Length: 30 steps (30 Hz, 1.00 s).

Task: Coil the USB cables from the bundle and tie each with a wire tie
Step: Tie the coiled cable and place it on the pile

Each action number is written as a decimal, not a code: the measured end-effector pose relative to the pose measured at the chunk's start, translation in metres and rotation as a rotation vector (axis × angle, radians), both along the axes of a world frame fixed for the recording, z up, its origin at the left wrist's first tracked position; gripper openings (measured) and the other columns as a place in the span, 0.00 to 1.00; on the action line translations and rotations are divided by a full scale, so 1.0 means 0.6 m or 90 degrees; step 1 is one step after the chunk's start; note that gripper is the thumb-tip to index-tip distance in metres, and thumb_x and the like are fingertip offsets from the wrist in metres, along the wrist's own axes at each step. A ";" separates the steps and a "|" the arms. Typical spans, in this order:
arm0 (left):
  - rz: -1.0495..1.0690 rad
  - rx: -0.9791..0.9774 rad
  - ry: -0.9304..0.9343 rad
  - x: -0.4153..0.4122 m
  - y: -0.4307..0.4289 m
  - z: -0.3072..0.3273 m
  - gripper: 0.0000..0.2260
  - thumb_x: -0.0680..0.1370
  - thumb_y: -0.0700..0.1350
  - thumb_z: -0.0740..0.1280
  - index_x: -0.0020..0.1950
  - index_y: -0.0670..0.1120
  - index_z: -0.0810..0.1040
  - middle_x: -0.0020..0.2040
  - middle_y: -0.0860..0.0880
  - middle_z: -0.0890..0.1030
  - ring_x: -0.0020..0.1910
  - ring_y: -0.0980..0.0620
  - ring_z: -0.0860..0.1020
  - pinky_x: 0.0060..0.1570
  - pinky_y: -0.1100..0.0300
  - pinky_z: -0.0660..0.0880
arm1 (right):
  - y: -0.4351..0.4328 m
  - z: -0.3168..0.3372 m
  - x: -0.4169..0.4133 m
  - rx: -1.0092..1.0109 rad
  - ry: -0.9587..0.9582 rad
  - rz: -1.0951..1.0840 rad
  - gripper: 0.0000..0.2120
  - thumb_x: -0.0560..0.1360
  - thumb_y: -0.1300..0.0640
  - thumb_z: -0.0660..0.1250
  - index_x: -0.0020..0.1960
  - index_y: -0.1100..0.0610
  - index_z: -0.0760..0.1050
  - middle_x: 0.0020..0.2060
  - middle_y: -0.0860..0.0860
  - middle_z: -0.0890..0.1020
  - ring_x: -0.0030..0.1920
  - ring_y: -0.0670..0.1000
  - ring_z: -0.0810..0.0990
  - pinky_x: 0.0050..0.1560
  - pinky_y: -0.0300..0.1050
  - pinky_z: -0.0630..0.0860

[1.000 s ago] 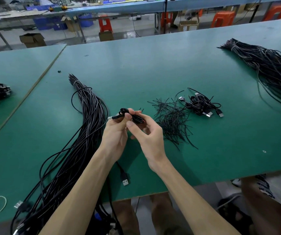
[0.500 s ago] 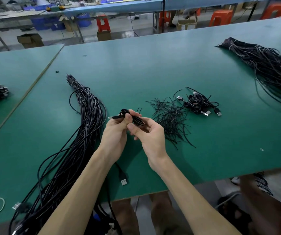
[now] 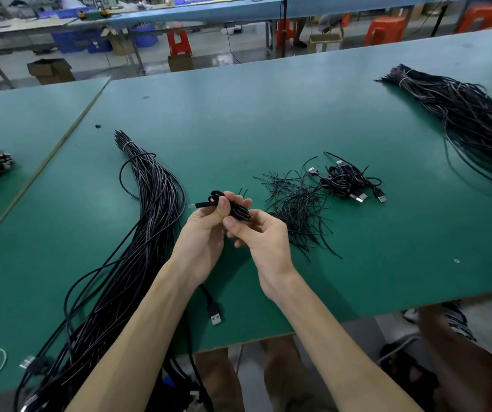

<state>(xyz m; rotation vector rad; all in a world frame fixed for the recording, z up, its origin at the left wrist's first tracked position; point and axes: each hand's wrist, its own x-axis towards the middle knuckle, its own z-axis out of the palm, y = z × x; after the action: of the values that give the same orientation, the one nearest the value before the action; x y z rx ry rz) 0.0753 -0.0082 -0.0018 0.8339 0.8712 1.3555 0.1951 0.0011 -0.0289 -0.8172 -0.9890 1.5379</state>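
Green table (image 3: 268,114), with a second green table (image 3: 16,120) butted against its left side. Behind them a long blue workbench (image 3: 209,13), orange stools (image 3: 384,29) and a red stool (image 3: 179,43). Cardboard boxes (image 3: 50,69) and blue crates (image 3: 72,43) on the grey floor (image 3: 215,55).

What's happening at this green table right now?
A person holds a small coiled USB cable above the green table: the left hand grips it, the right hand pinches its right end. No tie is clearly visible on it. The uncoiled bundle lies to the left; loose wire ties and a few coiled cables lie to the right.
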 end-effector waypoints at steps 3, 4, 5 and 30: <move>-0.019 0.008 0.003 -0.003 0.001 -0.001 0.09 0.79 0.53 0.68 0.47 0.52 0.86 0.54 0.48 0.85 0.57 0.47 0.78 0.38 0.58 0.73 | 0.000 -0.002 -0.002 0.010 0.000 -0.017 0.05 0.74 0.65 0.76 0.48 0.63 0.81 0.34 0.50 0.83 0.36 0.46 0.79 0.37 0.39 0.75; -0.023 0.012 0.005 -0.005 0.002 -0.001 0.09 0.78 0.54 0.69 0.47 0.52 0.86 0.54 0.48 0.85 0.57 0.48 0.80 0.39 0.58 0.74 | 0.000 -0.003 -0.002 0.015 -0.008 -0.026 0.04 0.75 0.65 0.76 0.47 0.62 0.81 0.34 0.50 0.83 0.36 0.46 0.79 0.37 0.39 0.75; -0.025 0.015 0.006 -0.006 0.003 -0.001 0.09 0.77 0.54 0.70 0.48 0.51 0.86 0.53 0.48 0.85 0.57 0.48 0.80 0.40 0.57 0.75 | 0.000 -0.004 -0.002 0.021 -0.017 -0.036 0.03 0.75 0.65 0.76 0.46 0.61 0.81 0.33 0.49 0.83 0.35 0.46 0.79 0.37 0.38 0.75; 0.079 0.197 0.425 -0.044 0.024 -0.025 0.05 0.78 0.38 0.72 0.52 0.40 0.85 0.33 0.45 0.83 0.31 0.49 0.79 0.39 0.59 0.79 | 0.000 -0.009 0.004 0.083 -0.238 -0.161 0.02 0.76 0.62 0.75 0.46 0.57 0.83 0.39 0.49 0.86 0.41 0.47 0.83 0.46 0.51 0.82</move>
<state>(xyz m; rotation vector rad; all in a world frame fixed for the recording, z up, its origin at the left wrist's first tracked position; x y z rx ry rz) 0.0491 0.0062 -0.0168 1.5453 1.2529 1.3518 0.1974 0.0012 -0.0342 -1.1151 -1.1906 1.1137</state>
